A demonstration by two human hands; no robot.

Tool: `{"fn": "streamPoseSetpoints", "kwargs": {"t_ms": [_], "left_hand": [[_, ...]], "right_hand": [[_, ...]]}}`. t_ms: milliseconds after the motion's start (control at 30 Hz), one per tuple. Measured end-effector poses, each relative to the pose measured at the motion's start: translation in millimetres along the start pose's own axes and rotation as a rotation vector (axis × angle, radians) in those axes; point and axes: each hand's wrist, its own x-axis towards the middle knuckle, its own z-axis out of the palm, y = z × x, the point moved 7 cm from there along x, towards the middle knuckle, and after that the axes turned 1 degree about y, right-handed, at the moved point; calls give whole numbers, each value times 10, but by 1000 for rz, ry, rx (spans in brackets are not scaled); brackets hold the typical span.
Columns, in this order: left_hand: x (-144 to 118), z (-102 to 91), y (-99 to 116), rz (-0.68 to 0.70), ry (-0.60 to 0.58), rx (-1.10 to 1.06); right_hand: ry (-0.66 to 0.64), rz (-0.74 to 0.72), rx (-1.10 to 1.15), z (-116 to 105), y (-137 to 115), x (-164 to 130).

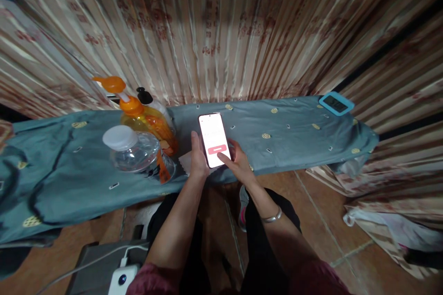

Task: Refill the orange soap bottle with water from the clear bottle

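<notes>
A smartphone (213, 137) with a bright white screen and a red button low on it is held above the cloth-covered surface. My left hand (198, 157) grips its left edge, thumb along the side. On the other edge, my right hand (240, 162) has its fingers behind the phone and its thumb over the lower screen. Under the phone a pale scallop-edged paper or cloth (186, 162) partly shows. Just left stand a clear plastic bottle (138, 154) with a white cap and an orange pump bottle (152, 124).
A dark-topped pump bottle (144, 96) stands behind the orange one. A blue-framed digital clock (336, 103) lies at the right end of the teal cloth (290, 133). Patterned curtains (207, 32) hang behind. A white device (123, 280) with a cable sits at lower left.
</notes>
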Motion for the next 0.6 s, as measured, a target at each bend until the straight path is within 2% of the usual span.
{"fn": "streamPoseSetpoints", "kwargs": {"t_ms": [300, 600], "left_hand": [[7, 26, 34, 24, -34, -36], [12, 53, 40, 11, -35, -65]], "right_hand": [[108, -82, -173, 14, -132, -32], [159, -94, -141, 107, -226, 22]]}}
